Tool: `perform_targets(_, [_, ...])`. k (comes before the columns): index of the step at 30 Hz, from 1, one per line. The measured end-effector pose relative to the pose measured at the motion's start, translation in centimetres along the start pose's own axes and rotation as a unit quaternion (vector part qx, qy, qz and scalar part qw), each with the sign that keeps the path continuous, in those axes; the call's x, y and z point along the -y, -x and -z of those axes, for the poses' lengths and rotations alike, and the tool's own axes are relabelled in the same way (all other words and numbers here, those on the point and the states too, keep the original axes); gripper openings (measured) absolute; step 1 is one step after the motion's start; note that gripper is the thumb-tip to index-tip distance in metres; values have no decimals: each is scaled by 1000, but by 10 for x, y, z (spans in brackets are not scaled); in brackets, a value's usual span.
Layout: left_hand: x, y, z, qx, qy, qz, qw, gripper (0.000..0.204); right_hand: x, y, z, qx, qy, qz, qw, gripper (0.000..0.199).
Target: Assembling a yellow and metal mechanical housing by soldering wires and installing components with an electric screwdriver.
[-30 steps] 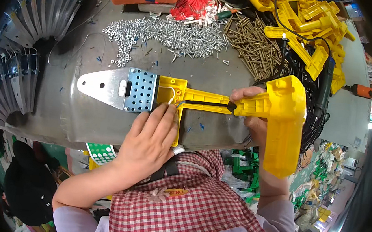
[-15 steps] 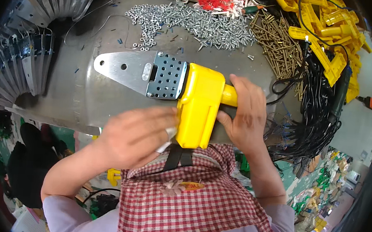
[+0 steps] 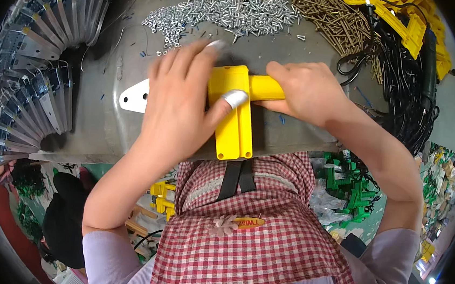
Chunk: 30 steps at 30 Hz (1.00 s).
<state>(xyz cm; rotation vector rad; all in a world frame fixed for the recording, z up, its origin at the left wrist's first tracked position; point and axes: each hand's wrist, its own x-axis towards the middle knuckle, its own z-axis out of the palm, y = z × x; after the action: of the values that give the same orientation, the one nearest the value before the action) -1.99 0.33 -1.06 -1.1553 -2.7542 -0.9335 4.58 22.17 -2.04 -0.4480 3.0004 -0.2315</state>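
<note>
A yellow plastic tool body (image 3: 232, 126) with a straight handle (image 3: 265, 88) lies across my front at the table's near side. From its left side sticks a flat, tapered metal plate (image 3: 134, 97) with round holes. My right hand (image 3: 310, 90) is wrapped round the handle. Over the plate's wider part lies my left hand (image 3: 180, 97), its fingers stretched out and slightly blurred. The silver-wrapped thumb of that hand touches the top of the yellow body, and another fingertip has a pale wrap. The perforated metal part beside the body is hidden under this hand.
Nuts (image 3: 167, 23) and silver screws (image 3: 249, 14) are heaped at the back, with long brass-coloured screws (image 3: 336, 13) beside them. Yellow shells (image 3: 410, 31) and black cables (image 3: 404, 98) fill the right. Metal plate assemblies (image 3: 59, 19) stand fanned out at left.
My left hand has moved up from the body's lower left side onto the metal plate. My right hand has closed further round the handle, and the yellow tool has turned slightly.
</note>
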Motion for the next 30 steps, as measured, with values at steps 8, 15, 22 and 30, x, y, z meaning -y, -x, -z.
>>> perform_targets(8, [-23, -10, -10, 120, -74, -123, 982, 52, -16, -5, 25, 80, -282, -25, 956, 33])
perform_targets(15, [-27, -27, -17, 104, -47, -79, 990, 34, -58, -14, 1, -142, -30, -95, 985, 15])
perform_targets(22, [35, -83, -22, 60, -135, -195, 970, 22, -58, -18, 2, -135, -21, -99, 986, 17])
perform_targets(30, [37, -82, -28, 67, -186, -233, 952, 16, -61, -18, 10, -138, -81, -80, 984, 15])
